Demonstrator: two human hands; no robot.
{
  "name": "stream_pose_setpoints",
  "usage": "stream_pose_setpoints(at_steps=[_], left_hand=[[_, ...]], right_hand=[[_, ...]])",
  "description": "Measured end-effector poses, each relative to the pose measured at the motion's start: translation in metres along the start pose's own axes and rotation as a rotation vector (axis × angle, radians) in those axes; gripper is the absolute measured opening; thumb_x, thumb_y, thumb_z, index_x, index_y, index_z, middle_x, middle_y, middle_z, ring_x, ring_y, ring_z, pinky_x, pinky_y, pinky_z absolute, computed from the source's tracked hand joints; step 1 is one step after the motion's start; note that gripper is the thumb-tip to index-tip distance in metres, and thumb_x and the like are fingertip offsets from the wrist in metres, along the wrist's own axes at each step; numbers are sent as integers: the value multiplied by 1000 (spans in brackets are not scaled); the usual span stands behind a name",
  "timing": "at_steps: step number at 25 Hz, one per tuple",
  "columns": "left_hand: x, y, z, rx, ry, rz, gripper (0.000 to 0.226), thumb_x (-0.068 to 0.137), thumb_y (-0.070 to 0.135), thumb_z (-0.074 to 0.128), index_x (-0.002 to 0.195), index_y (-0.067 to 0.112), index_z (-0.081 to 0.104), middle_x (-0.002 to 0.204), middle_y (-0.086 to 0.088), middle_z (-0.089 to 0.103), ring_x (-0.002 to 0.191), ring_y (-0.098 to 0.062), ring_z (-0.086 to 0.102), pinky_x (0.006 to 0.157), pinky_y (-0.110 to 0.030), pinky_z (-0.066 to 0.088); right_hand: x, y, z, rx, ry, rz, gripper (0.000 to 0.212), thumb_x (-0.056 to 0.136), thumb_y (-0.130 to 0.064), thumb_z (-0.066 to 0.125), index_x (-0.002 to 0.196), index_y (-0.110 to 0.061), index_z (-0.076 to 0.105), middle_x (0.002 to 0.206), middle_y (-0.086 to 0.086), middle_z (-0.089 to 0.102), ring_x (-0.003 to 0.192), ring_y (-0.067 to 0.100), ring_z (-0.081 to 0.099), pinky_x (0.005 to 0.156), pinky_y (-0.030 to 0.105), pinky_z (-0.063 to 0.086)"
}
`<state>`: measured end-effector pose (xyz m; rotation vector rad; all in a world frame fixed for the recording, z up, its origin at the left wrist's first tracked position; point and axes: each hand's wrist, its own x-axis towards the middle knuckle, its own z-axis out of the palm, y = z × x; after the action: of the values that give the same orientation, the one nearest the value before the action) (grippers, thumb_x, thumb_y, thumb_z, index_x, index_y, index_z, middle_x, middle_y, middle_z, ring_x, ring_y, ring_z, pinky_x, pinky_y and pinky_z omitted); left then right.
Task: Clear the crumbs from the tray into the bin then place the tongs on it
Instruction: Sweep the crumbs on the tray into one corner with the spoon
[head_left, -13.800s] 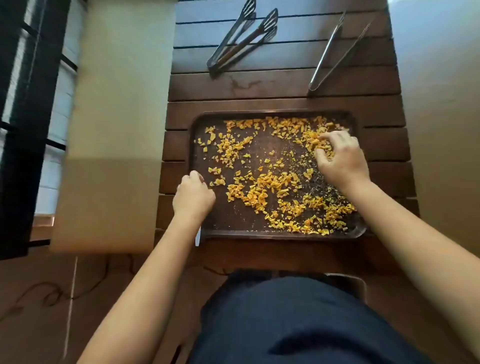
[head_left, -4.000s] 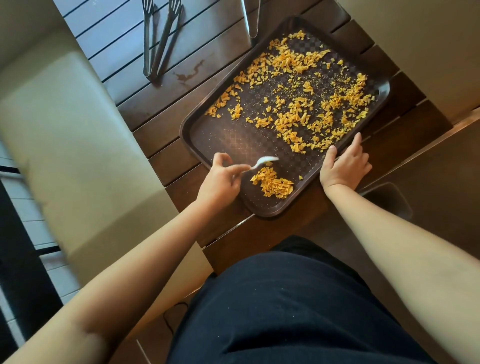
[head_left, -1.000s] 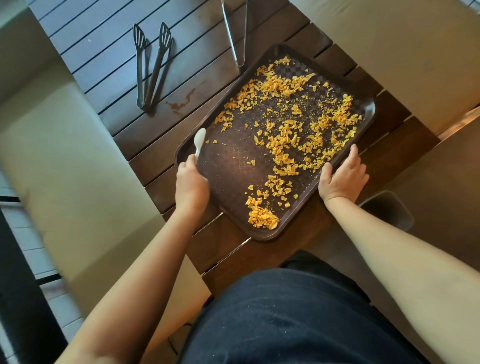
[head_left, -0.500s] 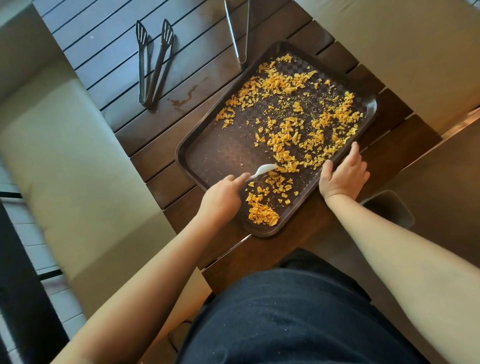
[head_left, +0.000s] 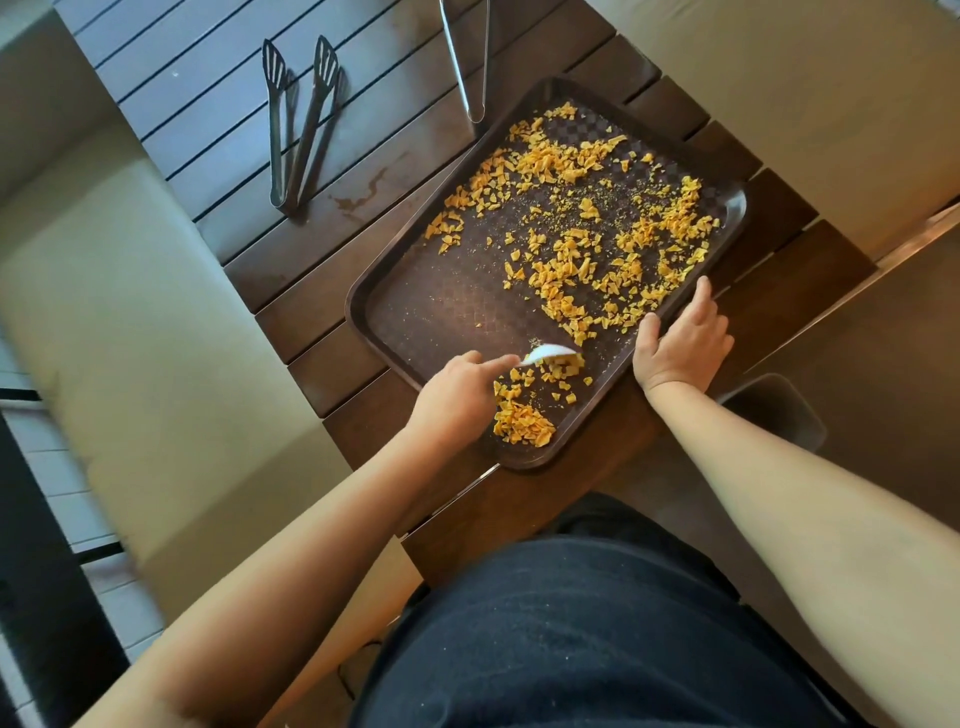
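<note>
Roughly early stage: your left hand (head_left: 457, 387) pinches a white spoon (head_left: 548, 353), raking crumbs (head_left: 571, 228) on the tray (head_left: 363, 296) mid-frame; right hand (head_left: 680, 343) lies flat on its rim. Bin (head_left: 779, 410) at right and tongs (head_left: 298, 119) upper left remain.

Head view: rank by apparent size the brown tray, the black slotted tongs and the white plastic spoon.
1. Brown plastic tray, clearly largest.
2. Black slotted tongs, lying farther away, so true size unsure.
3. White plastic spoon, partly hidden in the left hand.
</note>
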<state>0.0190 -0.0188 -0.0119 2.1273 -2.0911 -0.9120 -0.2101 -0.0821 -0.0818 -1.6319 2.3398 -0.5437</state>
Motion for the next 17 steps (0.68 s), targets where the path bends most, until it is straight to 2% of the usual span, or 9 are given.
stream_pose_setpoints(at_steps=[2, 5, 8, 12, 14, 17], left_hand=[[2, 3, -4, -82, 96, -15, 42, 94, 13, 40, 130, 31, 51, 98, -2, 54, 85, -17, 53, 68, -29, 47], [18, 0, -12, -258, 261, -177, 39, 94, 14, 40, 129, 26, 53, 103, -4, 57, 85, -17, 53, 71, -30, 49], [27, 1, -8, -205, 179, -200, 41, 95, 13, 39, 132, 27, 50, 102, -5, 55, 83, -15, 51, 65, -25, 44], [19, 10, 2, -74, 18, -50, 42, 95, 14, 39, 131, 33, 49, 91, -1, 50, 72, -14, 50, 61, -28, 47], [12, 7, 4, -32, -33, 25, 41, 95, 15, 40, 129, 35, 52, 86, 0, 49, 70, -14, 49, 59, -27, 44], [11, 4, -1, -152, 29, -17, 40, 93, 14, 41, 125, 33, 56, 85, 2, 50, 73, -13, 50, 58, -23, 40]], right_hand=[[0, 0, 0, 5, -3, 0, 70, 81, -43, 39, 141, -9, 29, 127, 15, 52, 106, 31, 49, 90, 42, 36], [0, 0, 1, 4, 0, 1, 69, 81, -42, 40, 141, -8, 29, 126, 15, 52, 106, 32, 49, 89, 42, 36], [0, 0, 1, -2, 0, 1, 69, 81, -42, 39, 141, -8, 29, 126, 15, 52, 106, 32, 49, 89, 42, 36], [0, 0, 1, 0, -3, 0, 69, 81, -42, 39, 140, -8, 29, 126, 16, 52, 106, 32, 49, 89, 43, 36], [0, 0, 1, -3, -7, 0, 69, 81, -42, 39, 141, -8, 28, 126, 16, 52, 106, 32, 49, 89, 43, 36], [0, 0, 1, -8, -11, -3, 68, 83, -41, 38, 141, -8, 28, 127, 16, 52, 106, 32, 49, 89, 42, 36]])
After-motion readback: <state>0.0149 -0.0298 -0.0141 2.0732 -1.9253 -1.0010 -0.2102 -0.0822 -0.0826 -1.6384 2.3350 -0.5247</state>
